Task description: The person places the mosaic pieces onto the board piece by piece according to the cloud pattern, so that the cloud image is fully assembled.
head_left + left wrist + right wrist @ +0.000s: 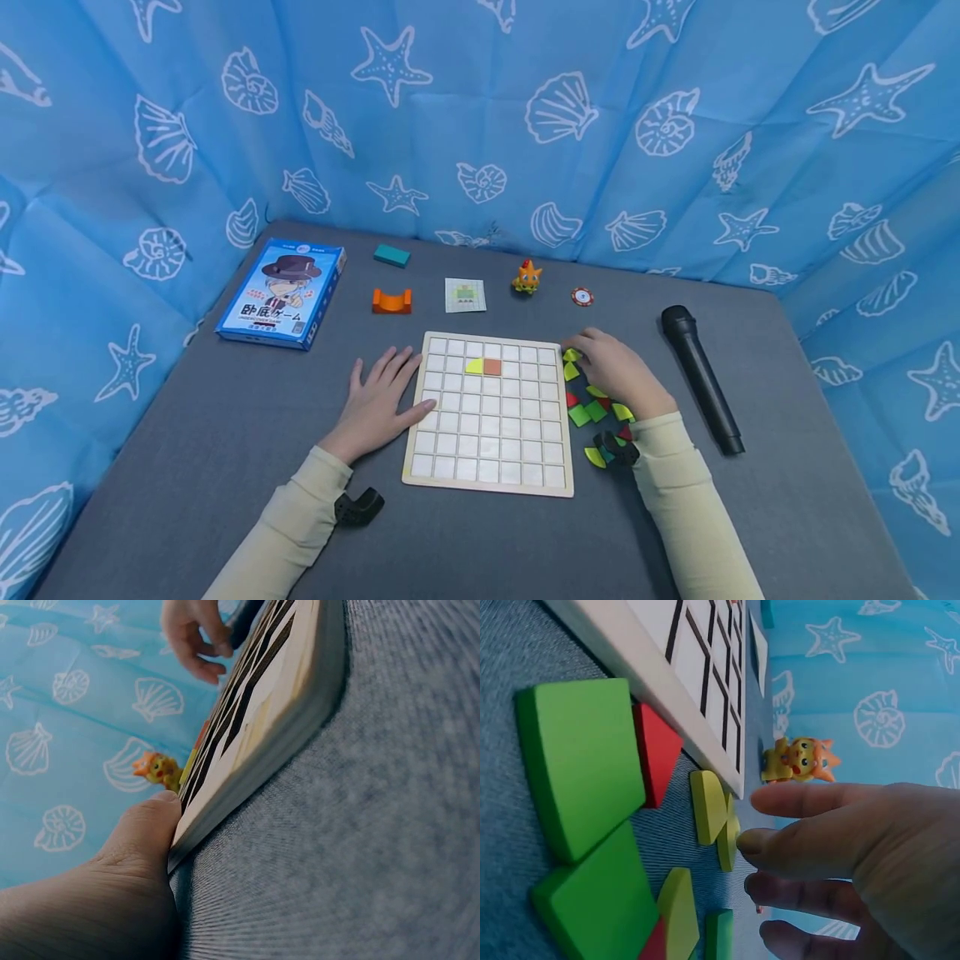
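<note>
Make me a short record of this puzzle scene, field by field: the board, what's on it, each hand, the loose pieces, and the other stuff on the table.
Board: wooden grid board, flat on the grey table
On board: yellow piece beside orange square, upper rows
Left hand: flat on the table, thumb against the board's left edge
Right hand: over the loose pieces, fingertips at a yellow-green one near the board's top right corner
Loose pieces: green, red, yellow, right of the board
Others: game box, microphone, toy figure, pattern card
</note>
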`<state>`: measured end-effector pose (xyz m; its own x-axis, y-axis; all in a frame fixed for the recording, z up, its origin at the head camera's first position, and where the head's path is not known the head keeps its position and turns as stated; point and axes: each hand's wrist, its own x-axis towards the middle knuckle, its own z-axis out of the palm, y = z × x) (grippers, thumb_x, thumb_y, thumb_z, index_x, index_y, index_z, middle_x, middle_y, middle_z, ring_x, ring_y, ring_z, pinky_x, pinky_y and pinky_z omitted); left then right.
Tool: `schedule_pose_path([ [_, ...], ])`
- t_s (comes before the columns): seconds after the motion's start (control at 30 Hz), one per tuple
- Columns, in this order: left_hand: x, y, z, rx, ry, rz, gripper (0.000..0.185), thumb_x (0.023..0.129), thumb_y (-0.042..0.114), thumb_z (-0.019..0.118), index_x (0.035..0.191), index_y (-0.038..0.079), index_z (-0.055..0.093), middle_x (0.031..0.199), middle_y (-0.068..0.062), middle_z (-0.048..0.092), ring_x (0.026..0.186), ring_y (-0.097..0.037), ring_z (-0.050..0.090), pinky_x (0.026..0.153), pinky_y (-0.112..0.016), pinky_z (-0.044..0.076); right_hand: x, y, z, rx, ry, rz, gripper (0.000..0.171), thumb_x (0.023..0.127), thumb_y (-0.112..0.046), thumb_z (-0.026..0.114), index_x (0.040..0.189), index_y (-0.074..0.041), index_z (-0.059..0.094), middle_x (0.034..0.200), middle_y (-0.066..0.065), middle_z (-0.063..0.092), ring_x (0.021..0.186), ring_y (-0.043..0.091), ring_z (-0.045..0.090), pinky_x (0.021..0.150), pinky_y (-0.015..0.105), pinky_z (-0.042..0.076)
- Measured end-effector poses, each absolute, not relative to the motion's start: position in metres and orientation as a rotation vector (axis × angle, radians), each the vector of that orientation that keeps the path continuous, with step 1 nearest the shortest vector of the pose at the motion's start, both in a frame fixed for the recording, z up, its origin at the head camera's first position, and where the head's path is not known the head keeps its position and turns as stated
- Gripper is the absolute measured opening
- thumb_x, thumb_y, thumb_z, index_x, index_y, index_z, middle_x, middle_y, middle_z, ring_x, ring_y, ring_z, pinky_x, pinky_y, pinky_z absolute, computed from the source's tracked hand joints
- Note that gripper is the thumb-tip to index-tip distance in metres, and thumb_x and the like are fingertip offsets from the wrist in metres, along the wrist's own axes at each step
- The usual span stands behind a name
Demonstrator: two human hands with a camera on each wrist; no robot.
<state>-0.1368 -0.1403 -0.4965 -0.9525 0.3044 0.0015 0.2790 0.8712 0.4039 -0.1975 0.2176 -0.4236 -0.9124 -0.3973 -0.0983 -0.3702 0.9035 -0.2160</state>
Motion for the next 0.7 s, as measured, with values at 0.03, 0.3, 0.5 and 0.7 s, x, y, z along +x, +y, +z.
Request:
schedule_pose_path([
  [0.03, -0.1369, -0.1403, -0.4965, 0.465, 2.977, 0.627, 0.079, 0.09, 0.063, 0.048, 0.152, 0.018, 0.028, 0.159, -0.007, 0.022, 0.146, -0.031, 0.012, 0.11, -0.067, -0.002, -0.1978, 0.2177, -0.4245, -0.593, 2.926, -0.289, 0.029, 0.092, -0.003, 0.059, 0.119, -0.01, 0.066, 0.113, 0.011, 0.061, 0.094, 0.023, 0.058, 0.079, 0.043, 0.052],
  [0.3, -0.1373, -0.1395, -0.496, 0.459, 2.977, 0.627, 0.08, 0.09, 0.064, 0.048, 0.152, 0.019, 0.028, 0.159, -0.007, 0.022, 0.146, -0.031, 0.012, 0.11, -0.066, -0.002, -0.2, 0.216, -0.4288, -0.574, 2.927, -0.281, 0.029, 0.092, -0.004, 0.06, 0.119, -0.009, 0.066, 0.113, 0.01, 0.06, 0.094, 0.023, 0.059, 0.08, 0.043, 0.052],
  [0.5, -0.1365, -0.1396, -0.4959, 0.466, 2.983, 0.636, 0.08, 0.09, 0.063, 0.05, 0.152, 0.018, 0.029, 0.159, -0.007, 0.023, 0.146, -0.031, 0.013, 0.11, -0.067, -0.001, -0.2, 0.2158, -0.4297, -0.543, 2.923, -0.271, 0.029, 0.091, -0.003, 0.059, 0.119, -0.009, 0.067, 0.115, 0.011, 0.059, 0.097, 0.025, 0.059, 0.083, 0.044, 0.052],
  [0.7, -0.1367, -0.1404, -0.4955, 0.458, 2.974, 0.635, 0.079, 0.09, 0.064, 0.048, 0.152, 0.019, 0.027, 0.159, -0.006, 0.021, 0.147, -0.03, 0.012, 0.11, -0.066, -0.002, -0.1986, 0.2214, -0.4297, -0.532, 2.923, -0.247, 0.032, 0.088, 0.005, 0.057, 0.113, -0.011, 0.068, 0.112, 0.01, 0.058, 0.093, 0.025, 0.056, 0.078, 0.043, 0.052],
])
